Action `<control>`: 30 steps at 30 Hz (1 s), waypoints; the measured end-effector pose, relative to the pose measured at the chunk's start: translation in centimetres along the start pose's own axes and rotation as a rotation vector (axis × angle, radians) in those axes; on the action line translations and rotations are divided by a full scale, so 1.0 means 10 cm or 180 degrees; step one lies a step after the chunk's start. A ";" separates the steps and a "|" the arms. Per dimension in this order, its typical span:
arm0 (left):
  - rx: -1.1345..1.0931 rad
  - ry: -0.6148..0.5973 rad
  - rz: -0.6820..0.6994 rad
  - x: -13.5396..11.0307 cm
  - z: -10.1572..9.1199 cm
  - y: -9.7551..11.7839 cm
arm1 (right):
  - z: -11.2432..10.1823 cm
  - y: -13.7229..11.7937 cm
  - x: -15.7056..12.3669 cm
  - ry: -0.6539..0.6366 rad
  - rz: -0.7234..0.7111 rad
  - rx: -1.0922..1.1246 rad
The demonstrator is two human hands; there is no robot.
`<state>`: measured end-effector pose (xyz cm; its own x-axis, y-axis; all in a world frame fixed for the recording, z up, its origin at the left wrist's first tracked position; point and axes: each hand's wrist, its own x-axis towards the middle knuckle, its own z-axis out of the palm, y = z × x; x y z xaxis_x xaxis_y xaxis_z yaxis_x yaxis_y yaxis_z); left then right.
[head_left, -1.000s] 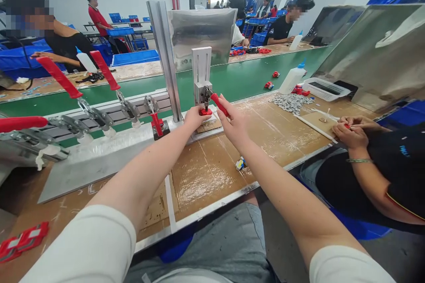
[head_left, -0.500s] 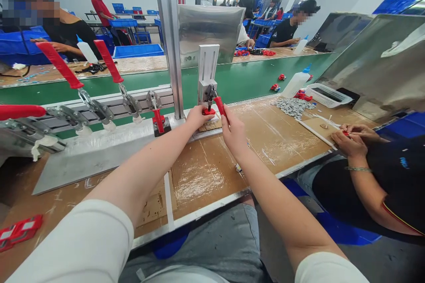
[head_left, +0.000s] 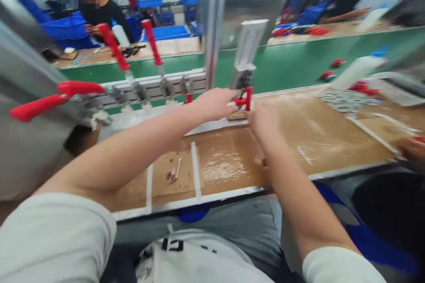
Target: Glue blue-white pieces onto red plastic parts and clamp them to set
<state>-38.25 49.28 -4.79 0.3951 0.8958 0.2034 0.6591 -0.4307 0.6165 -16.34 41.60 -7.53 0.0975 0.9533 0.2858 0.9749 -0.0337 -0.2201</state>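
Note:
The whole view is motion-blurred. A small toggle press (head_left: 244,77) stands on a metal plate at the far side of the wooden bench (head_left: 299,141). My left hand (head_left: 215,104) reaches to its base and pinches a small red part (head_left: 237,102) under the plunger. My right hand (head_left: 262,119) is just right of it, fingers closed on the lower end of the press's red handle (head_left: 248,96), which stands nearly upright. Blur hides the finger detail.
A row of red-handled toggle clamps (head_left: 133,84) runs along a rail on the left. Behind the bench lies a green conveyor belt (head_left: 292,64). A white glue bottle (head_left: 357,70) and a pile of small grey pieces (head_left: 345,99) sit at the right. Other people work behind and at my right.
The camera swung left and down and the view blurred. The red handle went from slanted to nearly upright under my right hand. My left hand stayed at the press base.

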 end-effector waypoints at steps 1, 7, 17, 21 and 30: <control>0.0062 0.0095 0.0057 -0.29 -0.29 -0.15 | -0.04 -0.04 -0.05 0.0387 -0.0090 0.0152; 0.1408 0.0653 -0.1101 -2.71 -2.27 -0.23 | -0.22 -0.95 -0.43 0.0546 -0.2251 0.1948; 0.1297 -0.0178 -0.1611 -4.07 -1.96 -1.16 | 0.35 -1.66 -0.75 -0.1902 -0.4071 0.1921; 0.1026 0.0261 -0.1350 -3.98 -1.77 -1.14 | 0.32 -1.59 -0.72 -0.2002 -0.3957 0.2185; -0.1279 0.0684 -0.0491 -2.48 -0.77 -0.76 | 0.38 -1.69 -0.87 -0.2232 -0.4123 0.1846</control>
<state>-57.97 31.24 -8.70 0.1430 0.9665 0.2130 0.3833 -0.2525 0.8884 -34.38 35.03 -9.81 -0.9736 0.1930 0.1216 0.0988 0.8371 -0.5381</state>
